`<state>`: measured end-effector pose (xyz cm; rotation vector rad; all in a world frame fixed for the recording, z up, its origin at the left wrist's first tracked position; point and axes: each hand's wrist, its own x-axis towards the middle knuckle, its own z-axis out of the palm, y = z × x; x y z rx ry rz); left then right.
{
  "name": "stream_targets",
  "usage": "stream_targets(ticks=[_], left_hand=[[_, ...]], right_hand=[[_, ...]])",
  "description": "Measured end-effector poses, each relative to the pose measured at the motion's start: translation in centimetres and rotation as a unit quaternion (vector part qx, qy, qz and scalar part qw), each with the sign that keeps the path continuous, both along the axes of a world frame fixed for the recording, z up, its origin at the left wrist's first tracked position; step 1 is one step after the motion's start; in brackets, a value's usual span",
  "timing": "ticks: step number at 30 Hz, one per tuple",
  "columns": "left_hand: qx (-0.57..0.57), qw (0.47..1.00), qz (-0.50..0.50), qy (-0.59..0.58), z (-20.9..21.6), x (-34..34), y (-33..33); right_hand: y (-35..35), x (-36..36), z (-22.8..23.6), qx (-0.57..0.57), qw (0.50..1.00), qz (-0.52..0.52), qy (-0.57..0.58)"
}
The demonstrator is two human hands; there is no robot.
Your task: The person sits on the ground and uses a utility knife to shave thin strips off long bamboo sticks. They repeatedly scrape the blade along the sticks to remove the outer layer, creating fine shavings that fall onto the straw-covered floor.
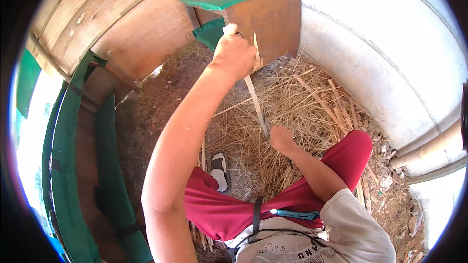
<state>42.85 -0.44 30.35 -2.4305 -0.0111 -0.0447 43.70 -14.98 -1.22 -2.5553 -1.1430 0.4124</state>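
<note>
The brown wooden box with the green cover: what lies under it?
The brown wooden box rests on the heap of dry straw and bare earth. A green sheet hangs below its front. The ground directly beneath it is hidden.

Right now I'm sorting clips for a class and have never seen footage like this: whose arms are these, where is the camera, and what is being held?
There is no machine here. A wide fisheye camera worn on a person's head looks down, so straight edges bend. The arms are the wearer's own. The left hand is raised, gripping the upper end of a thin bamboo strip. The right hand holds its lower end, perhaps with a small tool, too blurred to tell. Below lie dry straw, red shorts and a sandal. A wooden box with a green cover stands behind.
</note>
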Motion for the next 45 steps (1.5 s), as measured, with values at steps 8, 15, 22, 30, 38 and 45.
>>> stream_targets(ticks=[8, 15, 22, 30, 38, 45], left_hand=[[-0.007, 1.0, 0.02, 0.008, 0.4, -1.1, 1.6], [0.023, 1.0, 0.008, -0.006, -0.2, -2.3, 1.7], [0.015, 0.998, 0.03, 0.051, 1.9, -1.9, 0.7], [-0.017, 0.989, -0.142, -0.037, 4.6, -3.7, 2.3], [0.074, 0.993, -0.092, 0.005, 7.2, -1.4, 2.4], [0.082, 0.994, -0.069, -0.017, 8.0, 0.3, -1.3]], right_hand=[[-1.3, 0.9, -7.0, -0.096, 0.993, 0.063, 0.007], [-1.6, 1.6, -6.4, -0.117, 0.989, 0.079, 0.036], [-3.7, 1.7, -8.9, -0.172, 0.979, 0.091, 0.063], [-2.4, 1.9, -7.1, -0.167, 0.98, 0.044, 0.1], [-1.1, 3.0, 0.1, 0.076, 0.984, -0.118, 0.111], [-3.1, 2.9, 9.6, 0.096, 0.987, -0.125, 0.007]])
